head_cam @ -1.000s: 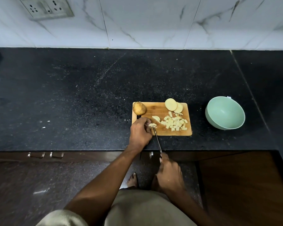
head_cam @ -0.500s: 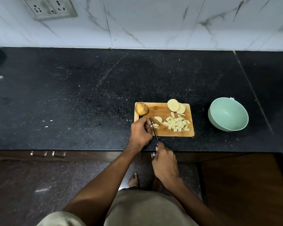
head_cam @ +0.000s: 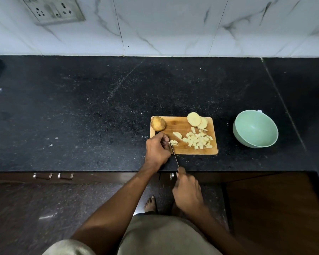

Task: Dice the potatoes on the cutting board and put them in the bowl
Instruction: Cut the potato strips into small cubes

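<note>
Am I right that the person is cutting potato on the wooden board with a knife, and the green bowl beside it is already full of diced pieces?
Not quite. In the head view the green bowl is empty; the diced pieces are in a pile on the wooden board. The rest holds: the right hand holds the knife, and the left hand steadies a bit of potato.

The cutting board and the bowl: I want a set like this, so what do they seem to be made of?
The cutting board looks like wood or bamboo: warm tan, faint lengthwise grain, matte finish, rounded corners. The bowl looks like plastic or melamine: even pale green, smooth with a soft sheen and a thin rim. Glazed ceramic cannot be ruled out from this view.
</note>
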